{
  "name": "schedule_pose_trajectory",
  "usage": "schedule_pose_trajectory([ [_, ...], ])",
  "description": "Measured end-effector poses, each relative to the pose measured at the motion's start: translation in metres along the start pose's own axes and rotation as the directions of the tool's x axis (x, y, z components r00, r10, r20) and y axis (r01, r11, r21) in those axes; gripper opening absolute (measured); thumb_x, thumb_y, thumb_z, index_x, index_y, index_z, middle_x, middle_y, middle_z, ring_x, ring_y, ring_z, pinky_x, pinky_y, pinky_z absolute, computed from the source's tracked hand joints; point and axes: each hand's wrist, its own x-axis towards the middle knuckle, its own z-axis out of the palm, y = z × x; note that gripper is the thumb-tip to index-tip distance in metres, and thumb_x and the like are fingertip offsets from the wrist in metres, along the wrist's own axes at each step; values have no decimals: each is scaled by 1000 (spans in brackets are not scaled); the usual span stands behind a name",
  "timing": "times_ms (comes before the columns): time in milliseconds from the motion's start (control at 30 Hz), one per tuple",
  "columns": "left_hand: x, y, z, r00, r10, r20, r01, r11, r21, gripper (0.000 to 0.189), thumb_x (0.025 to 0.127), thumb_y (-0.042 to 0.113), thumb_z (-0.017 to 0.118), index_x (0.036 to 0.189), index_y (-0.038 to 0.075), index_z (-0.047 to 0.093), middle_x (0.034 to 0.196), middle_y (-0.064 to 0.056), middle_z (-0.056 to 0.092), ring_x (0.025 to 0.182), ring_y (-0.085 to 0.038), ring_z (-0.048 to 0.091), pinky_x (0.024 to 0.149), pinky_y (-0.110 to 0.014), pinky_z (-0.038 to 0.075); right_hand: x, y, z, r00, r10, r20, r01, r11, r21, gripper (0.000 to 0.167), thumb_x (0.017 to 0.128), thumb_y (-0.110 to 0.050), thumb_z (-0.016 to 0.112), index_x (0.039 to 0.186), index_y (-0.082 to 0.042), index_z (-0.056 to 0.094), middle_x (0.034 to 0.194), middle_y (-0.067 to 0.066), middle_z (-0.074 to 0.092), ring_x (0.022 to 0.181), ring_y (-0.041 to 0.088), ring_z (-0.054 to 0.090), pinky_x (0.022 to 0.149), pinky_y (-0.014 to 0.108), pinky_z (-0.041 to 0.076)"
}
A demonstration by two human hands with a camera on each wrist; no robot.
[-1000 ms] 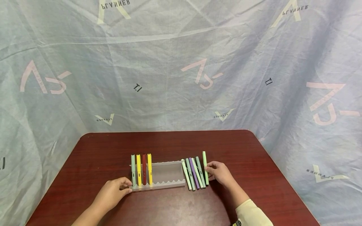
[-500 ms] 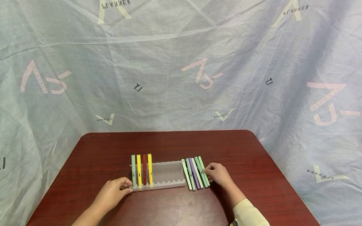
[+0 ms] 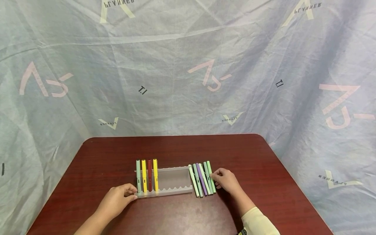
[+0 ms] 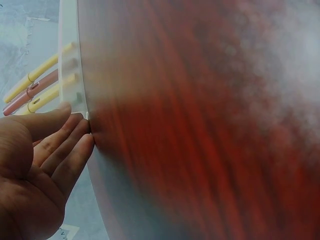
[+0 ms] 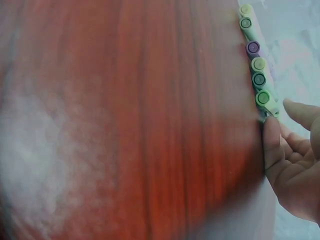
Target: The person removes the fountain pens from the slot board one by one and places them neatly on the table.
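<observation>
A clear plastic pen rack (image 3: 174,190) with notched edges lies on the table. Across its left part rest a grey-green pen (image 3: 138,174), two yellow pens, one of them (image 3: 155,176) rightmost, and a dark red pen (image 3: 150,176) between the yellows. My left hand (image 3: 118,197) holds the rack's near left corner, thumb and fingertips against it. Right of the rack, several pens lie side by side, among them a purple pen (image 3: 202,179). My right hand (image 3: 227,180) touches the outermost light green pen (image 5: 263,97) with its fingers; the thumb stands apart in the right wrist view.
The dark red wooden table (image 3: 176,215) carries everything. A grey printed cloth (image 3: 173,71) hangs behind it and on both sides. Notches in the rack's right part hold no pens.
The light green pen has gone left from my right hand's grip against the row of pens, then straightened slightly. My right hand has shifted slightly left. The left hand stays at the rack.
</observation>
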Motion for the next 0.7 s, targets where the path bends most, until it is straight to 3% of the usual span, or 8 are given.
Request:
schedule_pose_trajectory([
  [233,0,-1,0,1000,-4,-5,4,1000,6,14,83,19,78,94,23,69,88,11,72,85,-15,69,77,-42,56,1,-2,1,995,3,-96,-3,1000,-9,33,96,-43,62,97,-10,66,80,6,66,61,18,63,53,31,55],
  [400,0,-1,0,1000,-5,1,5,1000,2,14,83,20,78,94,24,69,87,11,71,84,-14,69,76,-42,56,-4,-18,8,983,-101,-153,100,995,-18,32,98,-44,59,100,-12,67,75,7,63,61,16,57,55,29,50],
  [567,0,0,-1,1000,-4,2,4,1000,0,14,83,21,78,93,23,69,87,11,71,83,-14,69,75,-41,56,-8,-48,24,965,-260,-37,263,958,111,32,96,-38,63,96,-7,69,72,12,64,63,27,62,57,34,55],
  [700,0,1,-1,1000,-2,0,2,1000,4,14,83,21,78,93,24,69,87,11,71,83,-13,68,75,-41,56,-14,-68,46,925,-363,111,344,926,159,31,96,-35,63,101,-5,70,83,15,71,75,32,70,68,37,59],
])
